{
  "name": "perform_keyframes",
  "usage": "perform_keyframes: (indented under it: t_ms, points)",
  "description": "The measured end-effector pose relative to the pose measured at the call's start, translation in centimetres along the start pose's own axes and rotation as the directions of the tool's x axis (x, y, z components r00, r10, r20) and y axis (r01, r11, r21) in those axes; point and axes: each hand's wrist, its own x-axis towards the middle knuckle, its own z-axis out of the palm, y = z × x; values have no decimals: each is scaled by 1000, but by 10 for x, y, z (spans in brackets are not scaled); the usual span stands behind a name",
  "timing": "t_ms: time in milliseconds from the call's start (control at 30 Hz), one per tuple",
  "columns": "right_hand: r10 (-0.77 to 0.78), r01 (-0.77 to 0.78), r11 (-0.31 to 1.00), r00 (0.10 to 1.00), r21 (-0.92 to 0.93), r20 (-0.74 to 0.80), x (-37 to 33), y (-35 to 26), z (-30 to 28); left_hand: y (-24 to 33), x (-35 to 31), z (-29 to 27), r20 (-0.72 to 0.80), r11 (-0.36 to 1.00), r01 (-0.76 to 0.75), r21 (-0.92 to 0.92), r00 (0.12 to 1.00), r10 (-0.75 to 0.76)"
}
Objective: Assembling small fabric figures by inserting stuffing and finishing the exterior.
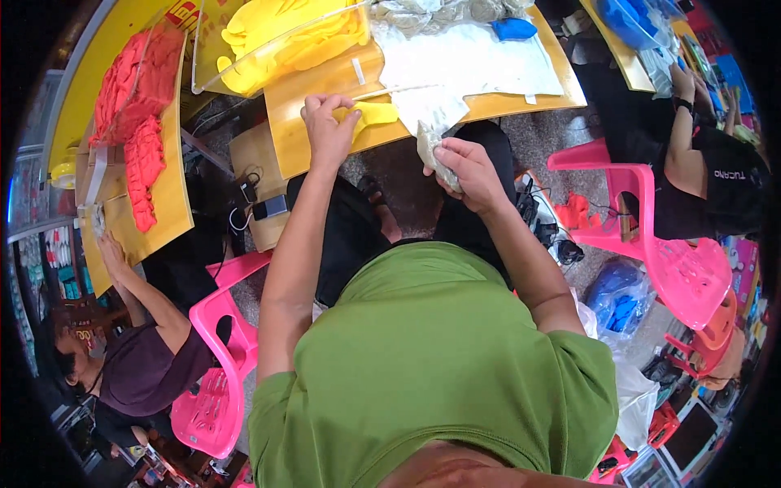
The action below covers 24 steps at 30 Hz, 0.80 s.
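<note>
My left hand [329, 128] is over the front part of the table, its fingers curled at the left end of a soft yellow piece [376, 113] that lies flat on the wood. My thumb and forefinger close on that end. Just beyond the table's front edge, my right hand [472, 169] grips a small greyish bundle [429, 146], perhaps wrapped in clear plastic. White sheeting [480, 61] covers the table's right half, and a strip of it hangs over the edge down to the bundle.
A clear bin of yellow pieces [297, 37] stands at the back left. Greyish packets [443, 10] and a blue bundle [514, 30] lie at the back. People work at tables on either side, near pink chairs [213, 407]. Red bundles [142, 175] fill the left table.
</note>
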Motion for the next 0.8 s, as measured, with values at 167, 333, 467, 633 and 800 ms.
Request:
perform_keyframes:
  t_ms: [167, 333, 467, 633, 800]
  points:
    - [-60, 60, 998, 998, 26, 25, -5, -9, -1, 51, -2, -35, 29, 956, -288, 60, 957, 287]
    - [-105, 107, 994, 994, -37, 30, -5, -16, 11, 45, -21, -36, 28, 890, -445, 99, 895, 444]
    - [-31, 39, 995, 995, -90, 97, -13, -29, 22, 53, -38, -40, -40, 881, -473, 9, 880, 473]
    - [-46, 65, 989, 989, -131, 139, -19, -27, 30, 64, -51, -50, -76, 885, -444, -139, 896, 437]
    - [-7, 21, 994, 990, -104, 141, -33, -31, 47, 69, -61, -55, -100, 972, -192, -136, 979, 179]
